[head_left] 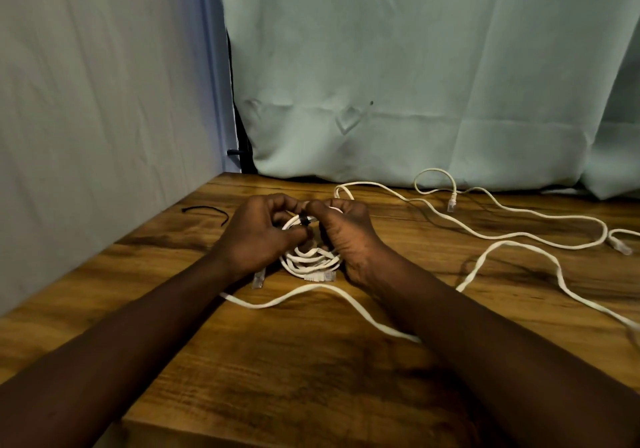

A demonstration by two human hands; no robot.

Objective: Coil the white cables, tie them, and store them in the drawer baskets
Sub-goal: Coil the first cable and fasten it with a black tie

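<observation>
A coiled white cable (311, 261) lies on the wooden table (284, 361) between my hands. My left hand (258, 239) and my right hand (346, 236) both pinch the top of the coil, where a black tie (304, 220) wraps around the loops. A clear plug (320, 276) of the coil shows at its lower edge. Two loose white cables (512, 217) trail uncoiled across the right half of the table, one passing under my forearms. The drawer baskets are out of view.
A second black tie (207, 210) lies on the table at the left near the grey cloth wall (104, 118). A pale green curtain (415, 66) hangs behind the table. The table's near edge (194, 428) runs below my arms.
</observation>
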